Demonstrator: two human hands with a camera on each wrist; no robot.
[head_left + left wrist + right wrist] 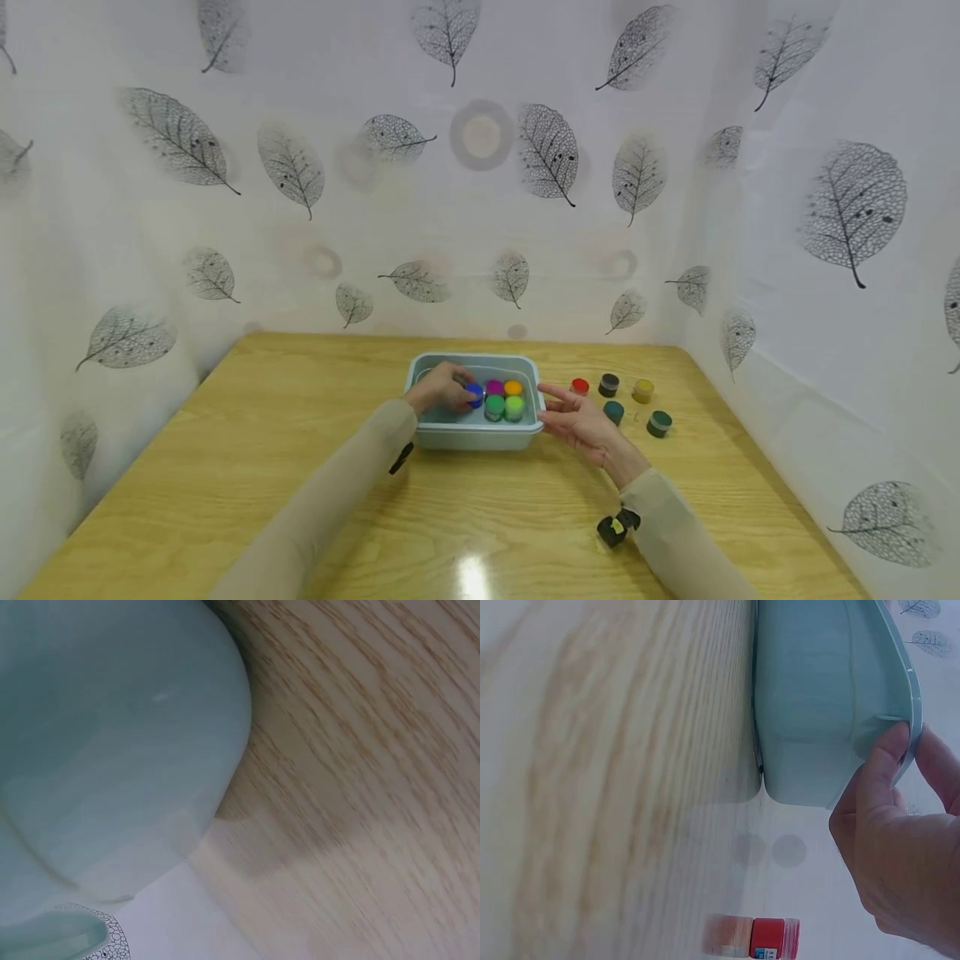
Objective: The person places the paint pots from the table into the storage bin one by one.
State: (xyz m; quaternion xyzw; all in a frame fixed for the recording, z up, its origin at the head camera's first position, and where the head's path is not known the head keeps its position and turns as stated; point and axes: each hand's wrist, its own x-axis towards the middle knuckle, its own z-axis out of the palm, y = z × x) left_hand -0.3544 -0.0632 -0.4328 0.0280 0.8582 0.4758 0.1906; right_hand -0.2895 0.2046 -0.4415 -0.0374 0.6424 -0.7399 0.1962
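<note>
A pale blue plastic bin [477, 439] stands on the table in the head view. Reaching inside it, my left hand [441, 388] grips a small jar with a blue lid [475, 395]. Beside that jar, in the bin's right part, are a purple-lidded jar [495, 387], an orange one [513, 387], a green one [494, 407] and a light green one [513, 407]. My right hand [585, 427] pinches the bin's right rim between thumb and fingers, plain in the right wrist view. Only the bin's outer wall [112, 750] and the table show in the left wrist view.
Right of the bin stand several more small jars: red [579, 386], black [609, 385], yellow [642, 391], teal [613, 412] and dark green [660, 424]. A leaf-print curtain [480, 208] hangs behind the wooden table [480, 517] and along its sides.
</note>
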